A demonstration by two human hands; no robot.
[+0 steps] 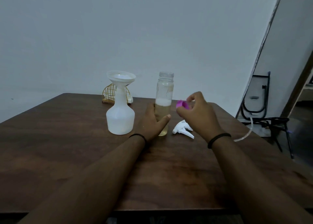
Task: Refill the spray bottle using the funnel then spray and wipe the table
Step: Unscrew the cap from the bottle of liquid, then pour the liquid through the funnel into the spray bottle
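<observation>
- Stood upright near the middle of the tabletop point(71, 139): clear refill bottle point(164, 103), mouth open, pale yellow liquid with a foam layer roughly halfway up.
- Gripped low on that bottle by the left hand point(152, 120), fingers wrapped behind, thumb across the front.
- Pinched in the right hand point(197, 112), fingers curled narrow: purple cap point(182, 104), held just off the bottle at its 3 o'clock.
- At 9 o'clock of the refill bottle, close beside it but apart: white spray bottle point(120, 119), funnel point(121, 79) seated in its neck, looking level.
- At 4 o'clock of the refill bottle, lying flat: white trigger head point(183, 130), partly hidden by the right wrist.
- Behind the funnel: gold wire holder point(109, 93) with something pale inside, possibly a cloth; too hidden to tell.
- Judged step in hand: cap off, pouring next.
- Best set the cap down at 3 o'clock, clear of the trigger head, to free that hand.
- Worth steadying the spray bottle or funnel while tipping; a top-heavy funnel likely to rock.
- Slow, thin stream into the funnel's centre advised; foam could back up and spill.
</observation>
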